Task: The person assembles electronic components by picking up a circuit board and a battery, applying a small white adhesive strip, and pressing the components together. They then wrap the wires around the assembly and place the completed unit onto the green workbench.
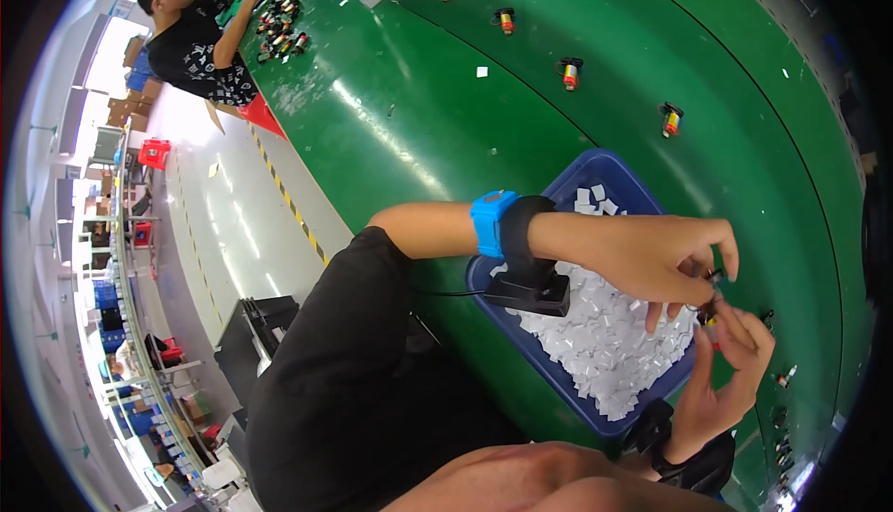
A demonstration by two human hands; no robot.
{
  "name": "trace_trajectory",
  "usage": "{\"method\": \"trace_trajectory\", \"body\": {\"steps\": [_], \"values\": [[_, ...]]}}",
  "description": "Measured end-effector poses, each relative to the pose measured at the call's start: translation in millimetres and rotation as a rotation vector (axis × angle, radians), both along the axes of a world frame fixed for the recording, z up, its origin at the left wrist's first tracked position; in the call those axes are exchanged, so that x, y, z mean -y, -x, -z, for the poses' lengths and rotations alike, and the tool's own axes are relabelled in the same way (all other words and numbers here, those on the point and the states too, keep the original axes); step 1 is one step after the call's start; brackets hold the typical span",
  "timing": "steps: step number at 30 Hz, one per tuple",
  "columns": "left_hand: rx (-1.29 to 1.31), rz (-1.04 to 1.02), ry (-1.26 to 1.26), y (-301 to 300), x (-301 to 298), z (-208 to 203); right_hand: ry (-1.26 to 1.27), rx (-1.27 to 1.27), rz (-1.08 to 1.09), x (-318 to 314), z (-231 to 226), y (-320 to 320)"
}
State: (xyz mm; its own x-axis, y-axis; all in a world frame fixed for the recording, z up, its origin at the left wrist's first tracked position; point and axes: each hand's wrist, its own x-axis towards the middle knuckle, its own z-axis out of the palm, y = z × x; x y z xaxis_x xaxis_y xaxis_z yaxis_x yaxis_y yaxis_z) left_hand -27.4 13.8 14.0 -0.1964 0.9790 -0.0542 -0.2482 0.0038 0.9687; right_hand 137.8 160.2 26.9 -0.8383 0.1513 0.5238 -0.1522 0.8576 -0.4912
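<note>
A small cylindrical part with yellow and red on it and dark wires (711, 320) is pinched between the thumb and fingers of my right hand (735, 363). My left hand (651, 256) reaches over from the left, its fingertips closed on the wire end of the same part, where a bit of green shows. The fingers hide much of the part. Below both hands stands a blue plastic tray (549, 384), heaped with small white square pieces (595, 345). A blue band with a black strap and box is worn on my left wrist, and a black strap on my right.
Several similar red and yellow parts (570, 74) lie spaced in a line along the green table (419, 75). More parts (783, 377) lie beyond my right hand. At the far left a co-worker (200, 52) handles something beside a pile of parts (282, 24).
</note>
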Motion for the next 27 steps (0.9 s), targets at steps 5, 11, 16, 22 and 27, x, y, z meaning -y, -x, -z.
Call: {"method": "trace_trajectory", "body": {"steps": [5,11,16,22,27], "values": [[0.014,-0.016,-0.107,-3,-7,15,-0.067,-0.038,-0.005,3,1,4],[-0.104,-0.017,-0.046,10,11,17,0.073,-0.196,0.032,6,29,32],[-0.093,-0.046,-0.012,7,10,5,0.167,-0.238,-0.102,-11,36,27],[-0.065,-0.045,0.007,1,5,15,0.067,-0.285,-0.114,-9,35,22],[-0.042,-0.212,-0.193,1,1,18,0.243,-0.239,0.127,3,25,14]]}}
